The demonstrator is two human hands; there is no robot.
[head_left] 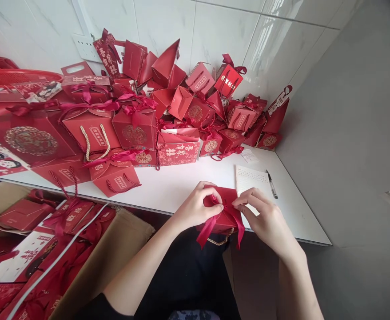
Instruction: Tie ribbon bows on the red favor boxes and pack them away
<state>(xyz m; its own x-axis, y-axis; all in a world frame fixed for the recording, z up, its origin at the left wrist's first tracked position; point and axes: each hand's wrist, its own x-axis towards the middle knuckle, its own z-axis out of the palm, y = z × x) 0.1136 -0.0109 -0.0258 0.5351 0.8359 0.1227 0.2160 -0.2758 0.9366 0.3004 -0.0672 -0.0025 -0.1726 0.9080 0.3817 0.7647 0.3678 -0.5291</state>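
A small red gift box [226, 195] sits at the front edge of the white table, with a twisted gold cord handle [219, 242] hanging from its near side. A crimson ribbon [207, 230] lies across its top, its two tails drooping over the near side. My left hand [201, 204] pinches the ribbon between thumb and index finger, left of the box's middle. On the other side, the fingertips of my right hand [261, 215] are closed on the ribbon at the right of the knot. The knot itself is partly hidden by my fingers.
Many red gift boxes [134, 129] are piled along the tiled wall. An open notebook [253, 180] and a pen [272, 184] lie beyond my right hand. Below the table edge at left stands a cardboard carton [128, 226] of red boxes, crossed by a white cable [61, 253]. A grey wall [344, 133] bounds the right.
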